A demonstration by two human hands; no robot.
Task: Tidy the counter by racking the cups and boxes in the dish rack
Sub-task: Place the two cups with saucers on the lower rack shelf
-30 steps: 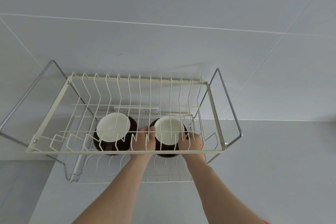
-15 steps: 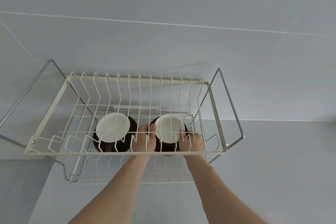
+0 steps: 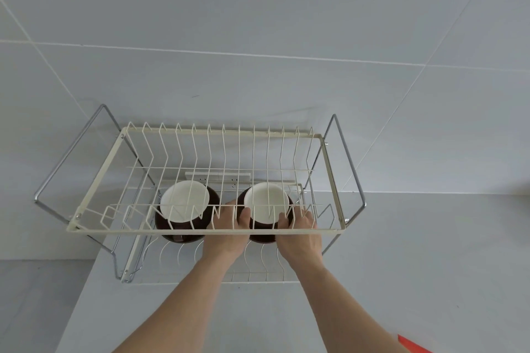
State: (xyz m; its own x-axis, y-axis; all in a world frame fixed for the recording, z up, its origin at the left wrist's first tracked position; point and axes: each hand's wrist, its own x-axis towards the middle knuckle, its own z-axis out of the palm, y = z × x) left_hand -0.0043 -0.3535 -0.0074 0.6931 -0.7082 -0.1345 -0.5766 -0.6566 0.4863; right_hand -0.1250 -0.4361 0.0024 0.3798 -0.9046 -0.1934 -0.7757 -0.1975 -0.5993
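A two-tier cream wire dish rack (image 3: pixel 200 230) stands on the grey counter against the tiled wall. On its lower tier sit two dark brown cups with white insides. The left cup (image 3: pixel 183 205) rests alone. The right cup (image 3: pixel 265 202) is held from both sides, my left hand (image 3: pixel 226 231) on its left wall and my right hand (image 3: pixel 298 231) on its right wall, both reaching in under the upper tier's front rail.
Chrome side frames (image 3: pixel 351 169) flank the rack. A white power strip (image 3: pixel 218 176) lies behind the cups at the wall. A red-orange corner (image 3: pixel 413 347) shows at the bottom right. The counter's left edge drops off near the rack's left foot.
Both hands stay on the right cup, which has shifted only slightly on the lower tier. The left cup has not moved.
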